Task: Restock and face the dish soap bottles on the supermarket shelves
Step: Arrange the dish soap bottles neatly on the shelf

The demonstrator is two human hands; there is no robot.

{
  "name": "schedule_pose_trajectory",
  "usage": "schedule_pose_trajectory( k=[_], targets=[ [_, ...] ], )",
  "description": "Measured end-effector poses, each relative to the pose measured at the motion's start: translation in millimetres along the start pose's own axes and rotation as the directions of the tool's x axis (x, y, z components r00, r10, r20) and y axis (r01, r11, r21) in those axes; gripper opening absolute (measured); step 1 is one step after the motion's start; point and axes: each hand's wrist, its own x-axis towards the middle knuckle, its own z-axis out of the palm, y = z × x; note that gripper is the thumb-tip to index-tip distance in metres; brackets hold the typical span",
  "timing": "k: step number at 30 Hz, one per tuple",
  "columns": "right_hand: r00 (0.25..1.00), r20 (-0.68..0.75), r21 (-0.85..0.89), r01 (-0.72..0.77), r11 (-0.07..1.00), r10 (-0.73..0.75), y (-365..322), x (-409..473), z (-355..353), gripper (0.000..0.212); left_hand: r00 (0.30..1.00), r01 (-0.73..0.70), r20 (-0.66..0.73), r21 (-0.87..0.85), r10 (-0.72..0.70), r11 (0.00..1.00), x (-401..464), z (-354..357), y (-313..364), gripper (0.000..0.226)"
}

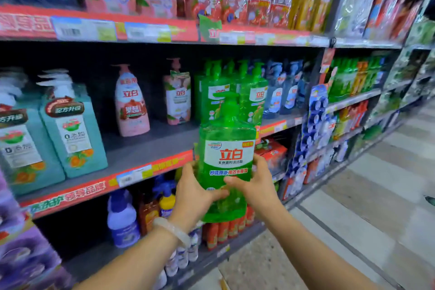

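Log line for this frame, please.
hands: left hand + right hand grip green pump-top dish soap bottle | bottle: upright, label outward | shelf: not yet placed

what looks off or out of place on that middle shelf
The pink bottle and the peach-labelled pump bottle stand alone, set back from the shelf edge, with bare shelf around them, unlike the green bottles packed beside them. Nothing looks spilled or damaged.

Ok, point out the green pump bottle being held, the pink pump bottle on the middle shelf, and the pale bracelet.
Green pump bottle (227, 153): head view, white front label.
Pink pump bottle (131, 103): head view, body.
Pale bracelet (173, 231): head view, band on left wrist.
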Motion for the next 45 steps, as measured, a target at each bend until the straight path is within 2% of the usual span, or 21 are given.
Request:
schedule_pose_trajectory(
  k=[3,9,17,23,29,33,40,45],
  targets=[
    [1.000,-0.001,-0.009,0.027,1.000,-0.027,1.0,68.4,2.5,0.069,0.999,-0.040,-0.007,-0.048,0.040,0.998,63.3,19.5,6.7,0.080],
    [0.997,0.021,-0.074,0.078,0.994,-0.076,-5.6,198.0,11.0,0.088,0.995,-0.079,-0.065,-0.050,0.075,0.996,187.3,50.7,15.8,0.078],
    [0.990,0.090,-0.147,0.122,0.982,-0.110,24.6,299.2,16.0,0.075,0.984,-0.043,-0.171,0.031,0.048,0.999,271.0,86.1,-5.1,0.082],
    [0.983,0.167,-0.145,0.104,0.984,-0.079,56.3,331.8,13.5,0.074,0.967,0.024,-0.253,0.046,-0.012,0.999,287.6,109.3,-23.9,0.081],
    [0.975,0.212,-0.148,0.097,0.984,-0.065,69.4,343.8,3.8,0.077,0.959,0.047,-0.282,0.136,-0.007,0.990,294.1,121.7,-29.3,0.089],
    [0.973,0.210,-0.223,0.143,0.964,-0.096,73.7,344.0,2.5,0.067,0.965,0.073,-0.257,0.104,-0.044,0.992,290.5,125.3,-29.6,0.083],
    [0.983,0.180,-0.332,0.032,0.943,0.030,78.4,339.8,0.2,0.078,0.962,0.079,-0.269,0.124,-0.043,0.989,284.0,134.3,-25.0,0.083],
    [0.986,0.166,-0.413,0.053,0.909,0.018,76.2,339.8,-7.5,0.075,0.963,0.091,-0.263,0.139,-0.052,0.986,285.0,141.2,-19.6,0.081]
  ],
)
